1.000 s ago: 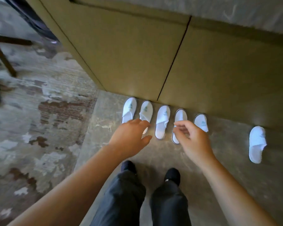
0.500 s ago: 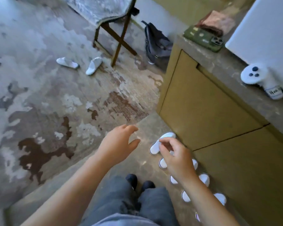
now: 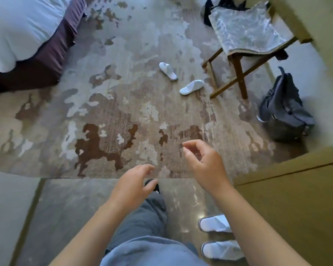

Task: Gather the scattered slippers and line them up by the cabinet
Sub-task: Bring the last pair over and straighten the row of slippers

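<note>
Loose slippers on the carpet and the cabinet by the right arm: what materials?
The two white open-toe slippers look like soft matte fabric, possibly terry or non-woven; the weave is too small to tell. The olive-tan flat-fronted cabinet looks like painted or laminated board: smooth, even colour, one thin dark seam. Whether there is wood underneath is not visible.

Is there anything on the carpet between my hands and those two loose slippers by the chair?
Nothing visible. Bare carpet lies between both empty hands (left hand, right hand) and the two slippers. The chair stands just right of them.
</note>
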Demonstrator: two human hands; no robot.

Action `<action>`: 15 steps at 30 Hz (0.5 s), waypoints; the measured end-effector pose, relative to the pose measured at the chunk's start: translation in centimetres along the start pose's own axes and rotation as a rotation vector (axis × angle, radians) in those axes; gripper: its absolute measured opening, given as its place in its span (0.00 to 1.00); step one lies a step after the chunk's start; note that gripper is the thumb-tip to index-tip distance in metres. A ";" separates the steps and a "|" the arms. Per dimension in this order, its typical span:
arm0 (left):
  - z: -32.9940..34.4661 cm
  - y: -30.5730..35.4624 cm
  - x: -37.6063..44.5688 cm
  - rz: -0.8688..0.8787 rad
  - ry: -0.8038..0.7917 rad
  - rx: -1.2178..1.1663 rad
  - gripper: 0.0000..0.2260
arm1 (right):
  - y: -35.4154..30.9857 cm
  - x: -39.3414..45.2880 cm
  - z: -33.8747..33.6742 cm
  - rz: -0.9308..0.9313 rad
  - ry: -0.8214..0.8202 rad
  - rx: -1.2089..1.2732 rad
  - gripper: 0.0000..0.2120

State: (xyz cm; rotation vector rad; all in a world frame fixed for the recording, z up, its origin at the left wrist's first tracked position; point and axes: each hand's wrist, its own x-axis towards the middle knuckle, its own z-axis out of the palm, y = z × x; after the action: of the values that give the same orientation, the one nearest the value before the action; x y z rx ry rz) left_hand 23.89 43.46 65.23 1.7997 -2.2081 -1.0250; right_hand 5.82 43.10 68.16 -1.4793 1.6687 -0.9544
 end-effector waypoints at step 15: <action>-15.4 6.1 33.4 0.173 0.132 0.012 0.17 | 4.5 26.4 -3.2 0.227 0.062 0.074 0.10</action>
State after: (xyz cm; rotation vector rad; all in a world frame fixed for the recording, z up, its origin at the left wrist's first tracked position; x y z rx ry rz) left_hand 16.66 7.16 69.77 1.5972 -2.2464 -0.8361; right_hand -1.77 17.42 64.94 -1.1933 1.7817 -0.9343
